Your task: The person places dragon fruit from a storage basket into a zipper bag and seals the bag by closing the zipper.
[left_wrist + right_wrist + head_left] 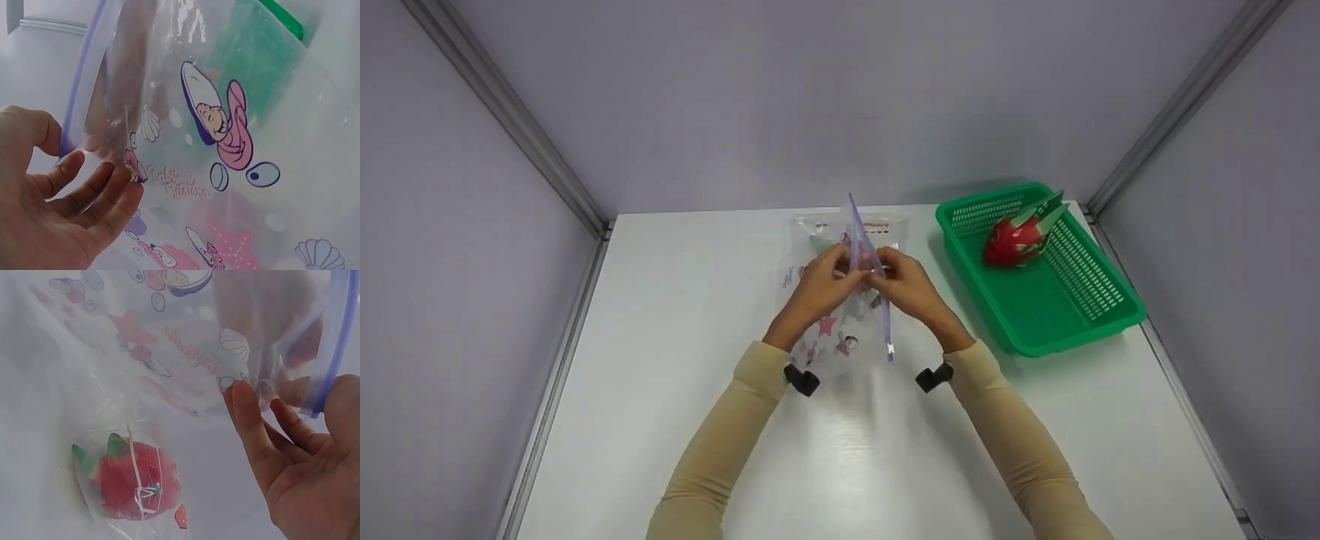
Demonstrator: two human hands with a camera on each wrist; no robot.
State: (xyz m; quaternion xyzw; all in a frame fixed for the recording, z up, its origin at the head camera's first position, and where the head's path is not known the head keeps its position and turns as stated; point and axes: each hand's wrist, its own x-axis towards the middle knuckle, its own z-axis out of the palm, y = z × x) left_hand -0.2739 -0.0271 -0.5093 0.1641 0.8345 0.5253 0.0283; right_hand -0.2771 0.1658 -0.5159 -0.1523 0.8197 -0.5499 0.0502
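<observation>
A clear zip bag (264, 174) printed with pink and purple sea cartoons stands upright between both hands, its mouth spread apart. My left hand (823, 285) pinches one side of the mouth by its purple zip strip (77, 84). On the opposite side, my right hand (913, 285) pinches the strip, with fingers against the film. A white slider (891, 349) sits at the strip's near end. Below the bag, in the right wrist view, lies a round red item with green tips (115, 481) in a clear wrapper; the hands and bag mostly cover it in the head view.
To the right stands a green plastic basket (1046, 346) with slotted sides. A red dragon fruit (1011, 244) with green leafy points lies inside it. Pale walls (840, 105) enclose the white table (675, 315) at the back and sides.
</observation>
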